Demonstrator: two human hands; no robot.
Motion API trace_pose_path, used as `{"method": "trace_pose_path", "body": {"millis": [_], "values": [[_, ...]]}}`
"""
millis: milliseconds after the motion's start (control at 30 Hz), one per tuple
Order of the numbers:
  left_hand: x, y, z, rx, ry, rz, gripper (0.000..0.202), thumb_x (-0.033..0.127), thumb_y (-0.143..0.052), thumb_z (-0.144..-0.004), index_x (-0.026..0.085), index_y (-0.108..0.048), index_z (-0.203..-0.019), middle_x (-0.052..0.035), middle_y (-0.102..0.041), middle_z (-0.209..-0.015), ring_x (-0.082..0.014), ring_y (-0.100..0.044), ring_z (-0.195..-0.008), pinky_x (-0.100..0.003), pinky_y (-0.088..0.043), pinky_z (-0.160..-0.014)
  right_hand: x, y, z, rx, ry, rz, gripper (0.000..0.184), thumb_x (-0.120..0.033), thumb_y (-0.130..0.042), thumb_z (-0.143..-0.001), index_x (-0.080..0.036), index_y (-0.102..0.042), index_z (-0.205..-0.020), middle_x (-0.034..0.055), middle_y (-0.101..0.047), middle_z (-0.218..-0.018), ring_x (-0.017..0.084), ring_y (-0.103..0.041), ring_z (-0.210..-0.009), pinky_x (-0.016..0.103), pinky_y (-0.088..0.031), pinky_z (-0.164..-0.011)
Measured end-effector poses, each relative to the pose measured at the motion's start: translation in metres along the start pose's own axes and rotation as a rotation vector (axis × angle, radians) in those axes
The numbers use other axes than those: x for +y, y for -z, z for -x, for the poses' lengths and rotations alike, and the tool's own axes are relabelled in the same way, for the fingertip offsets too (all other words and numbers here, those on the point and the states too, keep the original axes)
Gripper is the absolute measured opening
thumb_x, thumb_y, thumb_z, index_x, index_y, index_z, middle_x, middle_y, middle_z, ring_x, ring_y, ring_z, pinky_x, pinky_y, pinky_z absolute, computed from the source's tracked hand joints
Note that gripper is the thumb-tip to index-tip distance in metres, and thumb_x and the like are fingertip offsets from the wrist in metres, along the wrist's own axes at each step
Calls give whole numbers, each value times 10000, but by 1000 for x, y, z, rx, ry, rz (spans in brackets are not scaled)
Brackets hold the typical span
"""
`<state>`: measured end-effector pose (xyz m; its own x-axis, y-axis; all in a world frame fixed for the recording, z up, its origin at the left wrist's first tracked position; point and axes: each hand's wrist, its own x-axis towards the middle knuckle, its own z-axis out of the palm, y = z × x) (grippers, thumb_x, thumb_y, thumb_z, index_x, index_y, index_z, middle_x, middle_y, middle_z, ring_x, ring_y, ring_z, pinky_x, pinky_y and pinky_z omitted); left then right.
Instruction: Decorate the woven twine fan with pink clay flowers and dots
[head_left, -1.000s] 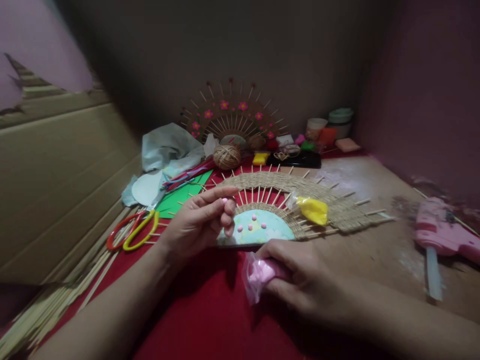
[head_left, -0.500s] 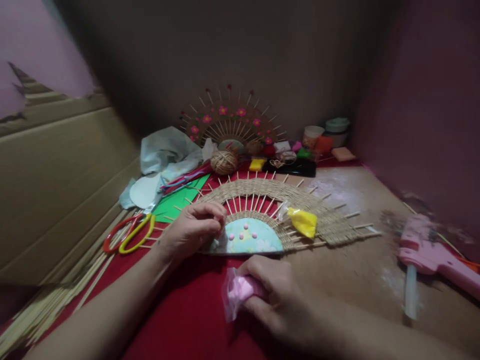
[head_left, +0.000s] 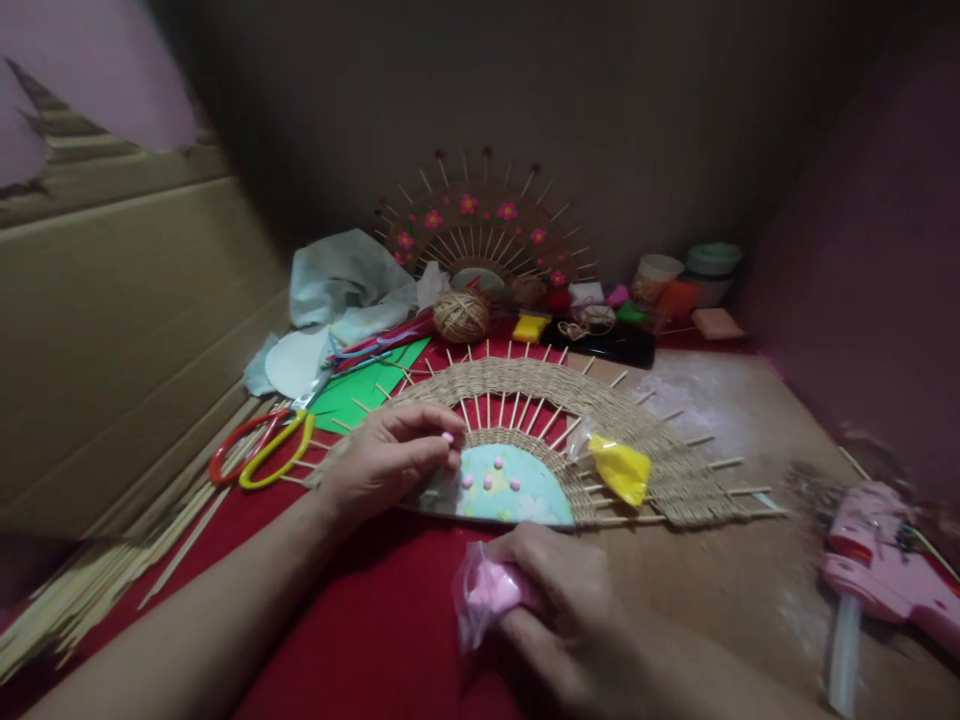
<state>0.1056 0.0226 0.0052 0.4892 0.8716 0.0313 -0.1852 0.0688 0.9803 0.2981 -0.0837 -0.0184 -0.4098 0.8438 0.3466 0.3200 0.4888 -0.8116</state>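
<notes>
A half-round woven fan (head_left: 660, 455) of straw and wooden sticks lies flat on the red cloth (head_left: 375, 620). Its pale blue centre piece (head_left: 525, 497) carries several small pink balls. My left hand (head_left: 386, 460) hovers at the left edge of that centre, fingers pinched on a tiny pink ball (head_left: 448, 438). My right hand (head_left: 562, 600) rests nearer to me, closed round a small clear bag of pink clay (head_left: 484, 592). A yellow clay bag (head_left: 621, 468) lies on the weave to the right.
Red and yellow scissors (head_left: 259, 455) and loose sticks (head_left: 97, 590) lie at the left by a cardboard sheet (head_left: 112, 330). A pink glue gun (head_left: 877, 570) sits at the right. A finished flowered fan (head_left: 484, 225), twine ball (head_left: 461, 316), green paper (head_left: 360, 390) and cups stand behind.
My left hand went down to the blue centre and has come slightly up again, still pinching a pink ball. The right hand kept the pink bag and stayed near me. The view shifted a little.
</notes>
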Motion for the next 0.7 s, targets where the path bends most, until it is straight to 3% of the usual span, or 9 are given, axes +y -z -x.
{"method": "trace_pose_path", "body": {"millis": [300, 500, 600, 700], "values": [[5, -3, 1, -10, 28, 43, 96, 154, -697, -665, 130, -609, -697, 14, -581, -609, -65, -517, -463, -180, -416, -438, -14, 21, 2, 19, -54, 151, 159, -146, -456, -818, -198, -569, -918, 15, -613, -775, 117, -570, -671, 230, -455, -612], [16, -11, 10, -2, 19, 84, 60, 158, -665, -702, 127, -625, -734, 6, -607, -616, -59, -527, -465, -173, -423, -448, -20, 33, 21, 24, -76, 469, 219, -258, -461, -856, -263, -561, -1051, 19, -665, -829, 146, -638, -679, 235, -510, -590], [19, -21, 21, -121, 37, 52, 83, 144, -651, -733, 121, -649, -813, -19, -631, -653, -95, -599, -568, -215, -487, -555, -2, 41, 34, 87, -39, 597, 220, -268, -435, -869, -256, -607, -1005, 60, -673, -881, 189, -658, -765, 277, -542, -629], [17, -32, 33, -312, 140, 116, 102, 142, -597, -774, 108, -648, -855, -62, -648, -771, -130, -641, -654, -257, -512, -601, 48, 53, 69, 81, 42, 705, 282, -352, -560, -809, -246, -624, -1063, 85, -665, -990, 227, -660, -848, 306, -563, -667]]}}
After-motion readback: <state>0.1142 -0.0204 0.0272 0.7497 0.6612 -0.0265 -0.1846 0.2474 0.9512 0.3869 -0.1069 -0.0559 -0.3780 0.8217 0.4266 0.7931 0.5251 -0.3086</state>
